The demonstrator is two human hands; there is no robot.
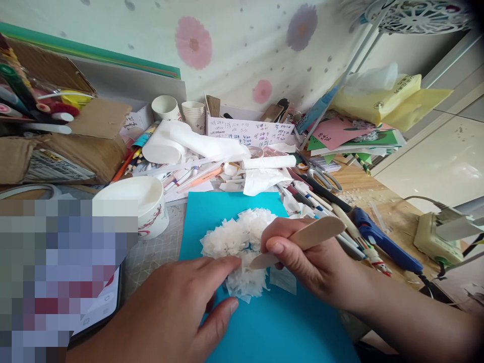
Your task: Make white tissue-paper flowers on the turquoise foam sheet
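A blue sheet of paper (272,322) lies on the desk in front of me. On it sits a cluster of crumpled white tissue pieces (236,242). My left hand (181,307) rests on the blue sheet, its index finger stretched out and pressing the tissue at the cluster's middle. My right hand (310,262) is closed around a flat wooden stick (302,239), whose lower tip meets the tissue right beside my left fingertip.
A white paper bowl (145,204) stands left of the sheet. A phone (94,307) lies at the lower left. A blue glue gun (381,242), pens and scissors (321,176) lie to the right. Tissue rolls, paper cups and cardboard boxes crowd the back.
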